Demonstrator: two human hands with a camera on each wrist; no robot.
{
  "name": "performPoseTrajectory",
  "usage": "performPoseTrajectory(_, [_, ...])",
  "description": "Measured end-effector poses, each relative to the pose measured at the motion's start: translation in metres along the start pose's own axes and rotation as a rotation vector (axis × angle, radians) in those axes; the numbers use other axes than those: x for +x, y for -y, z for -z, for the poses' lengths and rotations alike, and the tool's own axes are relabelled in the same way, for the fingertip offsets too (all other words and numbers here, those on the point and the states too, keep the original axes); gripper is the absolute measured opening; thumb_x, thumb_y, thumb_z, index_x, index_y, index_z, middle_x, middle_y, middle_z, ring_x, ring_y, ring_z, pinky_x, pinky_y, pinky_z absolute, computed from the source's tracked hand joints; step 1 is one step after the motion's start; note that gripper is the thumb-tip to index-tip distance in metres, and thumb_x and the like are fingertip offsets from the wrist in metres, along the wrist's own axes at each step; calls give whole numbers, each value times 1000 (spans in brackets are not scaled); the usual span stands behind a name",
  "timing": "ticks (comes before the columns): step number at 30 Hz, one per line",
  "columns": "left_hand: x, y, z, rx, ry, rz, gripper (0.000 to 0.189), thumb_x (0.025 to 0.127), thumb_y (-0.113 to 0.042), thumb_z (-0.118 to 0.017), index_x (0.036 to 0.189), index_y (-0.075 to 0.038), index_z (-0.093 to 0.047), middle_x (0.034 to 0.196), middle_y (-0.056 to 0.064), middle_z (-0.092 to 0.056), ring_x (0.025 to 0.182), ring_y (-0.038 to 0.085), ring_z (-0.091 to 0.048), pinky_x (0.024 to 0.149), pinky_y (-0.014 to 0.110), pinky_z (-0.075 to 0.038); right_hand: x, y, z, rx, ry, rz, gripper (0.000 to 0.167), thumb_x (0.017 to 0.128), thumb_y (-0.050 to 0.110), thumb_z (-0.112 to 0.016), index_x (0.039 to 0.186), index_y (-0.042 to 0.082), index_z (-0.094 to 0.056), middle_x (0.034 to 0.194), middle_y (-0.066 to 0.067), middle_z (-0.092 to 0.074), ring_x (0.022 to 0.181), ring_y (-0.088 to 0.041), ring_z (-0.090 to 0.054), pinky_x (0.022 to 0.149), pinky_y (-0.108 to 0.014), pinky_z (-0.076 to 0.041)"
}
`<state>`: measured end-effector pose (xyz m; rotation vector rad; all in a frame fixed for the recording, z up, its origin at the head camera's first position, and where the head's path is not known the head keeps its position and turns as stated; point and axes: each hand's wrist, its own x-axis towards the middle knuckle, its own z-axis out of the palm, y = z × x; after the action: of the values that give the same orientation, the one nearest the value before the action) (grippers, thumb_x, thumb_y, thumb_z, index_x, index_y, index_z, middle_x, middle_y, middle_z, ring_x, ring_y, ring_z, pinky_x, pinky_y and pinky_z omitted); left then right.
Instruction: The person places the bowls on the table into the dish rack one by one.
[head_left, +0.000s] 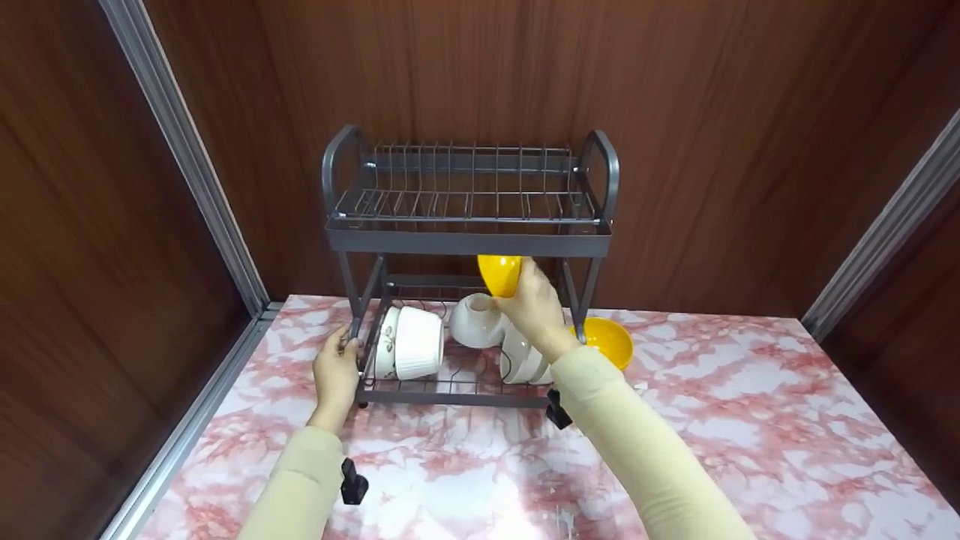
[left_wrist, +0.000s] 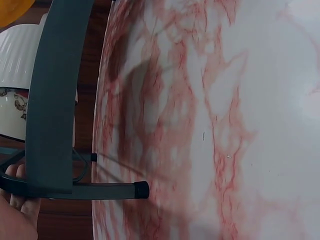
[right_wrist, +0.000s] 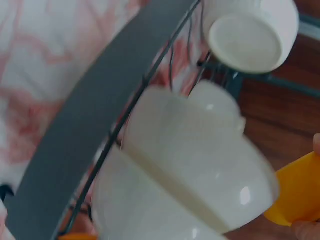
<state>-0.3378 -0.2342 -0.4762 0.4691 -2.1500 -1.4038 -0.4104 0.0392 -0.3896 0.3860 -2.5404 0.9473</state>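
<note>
Beneath the upper tier, your right hand pinches a yellow bowl above the white bowls, while your left hand grips the rack by its left side. In that narrow gap, a careless tilt could knock the tier or chip the bowls below.

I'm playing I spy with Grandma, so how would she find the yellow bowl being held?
Find the dark dish rack. Halfway up it, the right hand holds a yellow bowl. White bowls sit below; this one's yellow and held.
</note>
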Motion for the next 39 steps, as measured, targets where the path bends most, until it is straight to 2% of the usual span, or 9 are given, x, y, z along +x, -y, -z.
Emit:
performPoseTrajectory(3, [0, 1, 0, -12, 4, 13, 34, 93, -9, -52, 126, -4, -55, 100, 21, -67, 86, 30, -65, 71, 27, -46, 5, -9, 0, -87, 6, 14, 76, 72, 17, -76, 132, -4, -35, 127, -23, -51, 116, -34, -53, 102, -42, -42])
performPoseTrajectory(6, [-1, 1, 0, -25, 8, 18, 34, 93, -8, -51, 126, -5, -55, 101, 21, -67, 86, 30, -65, 69, 24, -45, 8, -19, 0, -124, 44, -34, 81, 74, 17, -76, 137, -7, -30, 139, -24, -41, 125, -34, -46, 109, -40, -36])
performPoseTrajectory(10, [0, 1, 0, -31, -3, 13, 34, 93, -8, -51, 126, -5, -56, 102, 21, -67, 86, 30, -64, 67, 22, -45, 11, -27, -2, -133, 80, -138, 85, 73, 17, -77, 139, -5, -27, 139, -21, -41, 122, -34, -47, 108, -40, -36])
performPoseTrajectory(13, [0, 1, 0, -31, -12, 12, 34, 93, -8, -52, 126, -5, -56, 101, 21, -67, 85, 30, -64, 67, 23, -45, 12, -27, -4, -144, 85, -183, 84, 71, 16, -78, 136, -3, -30, 135, -20, -43, 119, -35, -49, 107, -41, -37])
performPoseTrajectory(17, [0, 2, -2, -38, -12, 19, 34, 93, -9, -52, 127, -6, -55, 102, 21, -67, 88, 33, -64, 72, 27, -48, 13, -23, -7, -193, 89, -175, 81, 70, 14, -77, 134, -5, -33, 134, -23, -44, 120, -37, -48, 106, -42, -38])
performPoseTrajectory(24, [-2, 2, -2, -51, 0, 17, 36, 93, -9, -51, 129, -6, -53, 104, 21, -66, 89, 33, -65, 72, 26, -47, 17, -17, -14, -369, 90, -162, 72, 71, 18, -74, 128, -6, -38, 130, -24, -47, 117, -36, -50, 94, -45, -48])
performPoseTrajectory(30, [-1, 3, -3, -59, 4, 31, 36, 94, -10, -51, 129, -7, -53, 103, 21, -66, 90, 32, -64, 72, 27, -47, 21, -19, -17, -415, 130, -198, 69, 69, 22, -75, 124, -3, -40, 126, -21, -50, 117, -35, -50, 97, -44, -46])
performPoseTrajectory(35, [-1, 2, -3, -68, 10, 53, 37, 94, -11, -50, 130, -8, -52, 103, 21, -65, 92, 34, -63, 74, 29, -47, 23, -16, -19, -458, 139, -182, 70, 70, 23, -74, 126, -3, -40, 126, -22, -50, 120, -34, -48, 100, -48, -42])
performPoseTrajectory(39, [0, 2, -2, -71, 1, 55, 36, 94, -10, -51, 130, -7, -53, 102, 21, -65, 91, 34, -63, 75, 29, -48, 22, -15, -22, -454, 111, -151, 66, 72, 22, -72, 125, -4, -42, 128, -22, -50, 120, -35, -48, 101, -48, -42])
